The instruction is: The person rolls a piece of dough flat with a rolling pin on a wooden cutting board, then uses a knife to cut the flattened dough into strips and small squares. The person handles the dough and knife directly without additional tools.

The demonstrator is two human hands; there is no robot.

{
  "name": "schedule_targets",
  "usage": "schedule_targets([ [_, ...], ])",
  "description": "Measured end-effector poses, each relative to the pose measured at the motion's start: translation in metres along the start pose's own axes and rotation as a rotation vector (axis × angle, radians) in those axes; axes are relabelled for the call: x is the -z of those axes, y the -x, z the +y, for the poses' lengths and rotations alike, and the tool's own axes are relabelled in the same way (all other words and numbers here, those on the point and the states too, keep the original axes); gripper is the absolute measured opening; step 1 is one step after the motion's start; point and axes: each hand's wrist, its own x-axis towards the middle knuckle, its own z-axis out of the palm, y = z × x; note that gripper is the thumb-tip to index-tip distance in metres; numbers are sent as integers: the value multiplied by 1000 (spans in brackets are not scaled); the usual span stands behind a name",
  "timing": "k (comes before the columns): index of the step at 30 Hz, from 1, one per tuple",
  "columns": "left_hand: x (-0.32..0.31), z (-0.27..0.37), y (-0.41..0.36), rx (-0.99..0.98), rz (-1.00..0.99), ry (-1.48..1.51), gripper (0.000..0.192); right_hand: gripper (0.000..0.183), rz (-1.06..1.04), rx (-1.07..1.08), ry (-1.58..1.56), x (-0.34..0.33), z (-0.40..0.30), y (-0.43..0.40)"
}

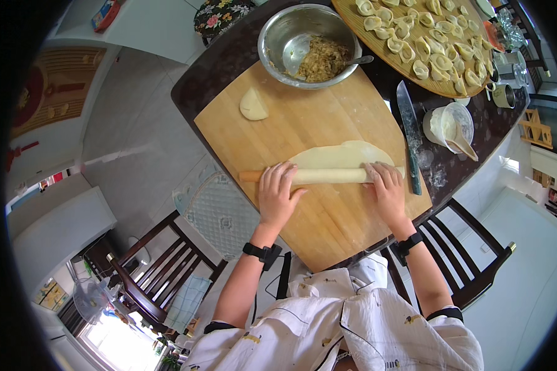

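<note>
A wooden rolling pin (250, 176) lies across the wooden board (325, 232), its middle wrapped in pale dough. The flat dough sheet (339, 155) spreads from the pin's far side. My left hand (278, 185) rests on the pin's left part, fingers over it and thumb apart. On the right part of the pin and dough lies my right hand (385, 185), palm down. Both hands press from above; whether the fingers grip the pin is not visible. A separate lump of dough (254, 105) sits at the board's upper left.
At the board's far edge stands a steel bowl (269, 60) of filling with a spoon. A knife (409, 120) lies along the board's right edge, beside a tub of flour (464, 120) with a scoop. A tray (380, 51) of folded dumplings is at the upper right. Chairs flank me.
</note>
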Motion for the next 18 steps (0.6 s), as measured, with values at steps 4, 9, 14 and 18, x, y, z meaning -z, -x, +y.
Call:
schedule_targets([
  [4, 12, -13, -3, -144, -4, -36, 50, 44, -42, 67, -28, 23, 0, -7],
  [9, 60, 8, 2, -201, -71, 120, 46, 38, -212, 79, -181, 89, -13, -12],
  [14, 96, 23, -53, -182, -53, 144, 43, 37, -69, 154, -127, 120, -9, -59],
  [18, 113, 26, -82, -207, 50, 96, 41, 36, 32, 141, -98, 131, -13, -85],
])
